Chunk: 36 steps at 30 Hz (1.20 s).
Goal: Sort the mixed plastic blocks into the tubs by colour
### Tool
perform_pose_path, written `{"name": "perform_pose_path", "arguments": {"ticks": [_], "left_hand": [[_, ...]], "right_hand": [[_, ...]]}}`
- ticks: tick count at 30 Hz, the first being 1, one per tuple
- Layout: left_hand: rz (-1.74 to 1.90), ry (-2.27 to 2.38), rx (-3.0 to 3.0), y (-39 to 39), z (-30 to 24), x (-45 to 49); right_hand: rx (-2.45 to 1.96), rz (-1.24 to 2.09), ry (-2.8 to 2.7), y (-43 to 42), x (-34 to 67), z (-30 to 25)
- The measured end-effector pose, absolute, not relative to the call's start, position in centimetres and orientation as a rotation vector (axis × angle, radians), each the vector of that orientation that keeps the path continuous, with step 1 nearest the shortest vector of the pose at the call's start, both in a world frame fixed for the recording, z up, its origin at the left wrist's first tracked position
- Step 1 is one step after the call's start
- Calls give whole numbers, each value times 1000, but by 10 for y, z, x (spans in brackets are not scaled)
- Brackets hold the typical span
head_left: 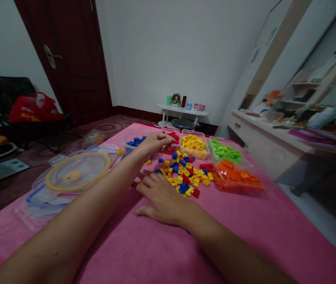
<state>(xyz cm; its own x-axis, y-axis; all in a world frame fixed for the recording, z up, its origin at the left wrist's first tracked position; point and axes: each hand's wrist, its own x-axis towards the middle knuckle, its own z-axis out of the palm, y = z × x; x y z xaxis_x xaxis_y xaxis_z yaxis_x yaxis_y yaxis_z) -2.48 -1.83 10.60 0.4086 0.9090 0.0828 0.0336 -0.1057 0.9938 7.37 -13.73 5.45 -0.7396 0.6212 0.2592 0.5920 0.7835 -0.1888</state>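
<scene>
My left hand point(155, 142) reaches forward over the near edge of the clear container of red bricks point(172, 136). Its fingers are pinched together, and whatever is between them cannot be made out. Palm down and fingers stretched, my right hand point(162, 197) lies low over the pink cloth, just left of a loose pile of mixed bricks point(182, 173) in yellow, blue and red. A bit of yellow shows by its fingertips, partly hidden. Left of my left hand stands a round tub of blue bricks point(135, 142).
Yellow bricks point(194, 142), green bricks point(226, 151) and orange bricks point(235, 177) fill clear containers along the back and right. Stacked clear lids point(77, 173) lie at the table's left. Beyond stand a small white table point(182, 109) and a cluttered counter point(274, 126).
</scene>
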Motion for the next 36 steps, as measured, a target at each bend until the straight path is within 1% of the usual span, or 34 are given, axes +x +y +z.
{"name": "perform_pose_path", "arguments": {"ticks": [3,8,14,18,22,25,27,29,33,36], "left_hand": [[972,841,1523,-20,103,-21],[999,884,1575,-18,97,-22],[943,942,1718,-11,90,-26],[808,972,1928,-6,76,-21],[652,1058,2289,-9,54,-6],[487,1005,2605,-13,43,3],[437,988,2692,-15,39,5],[445,1000,2698,-16,38,5],[421,967,2683,-16,39,4],[399,934,2667,-17,38,5]], "right_hand": [[-943,54,-2771,-140,67,40],[-1234,-97,-2652,-125,81,39],[-1445,41,-2451,-104,116,73],[-1803,-23,-2229,-94,146,90],[-2055,61,-2326,-93,164,92],[-2100,68,-2387,-97,163,91],[-2102,23,-2381,-100,158,93],[-2096,29,-2398,-102,155,98],[-2040,225,-2549,-109,148,108],[-2056,207,-2629,-116,141,109]]}}
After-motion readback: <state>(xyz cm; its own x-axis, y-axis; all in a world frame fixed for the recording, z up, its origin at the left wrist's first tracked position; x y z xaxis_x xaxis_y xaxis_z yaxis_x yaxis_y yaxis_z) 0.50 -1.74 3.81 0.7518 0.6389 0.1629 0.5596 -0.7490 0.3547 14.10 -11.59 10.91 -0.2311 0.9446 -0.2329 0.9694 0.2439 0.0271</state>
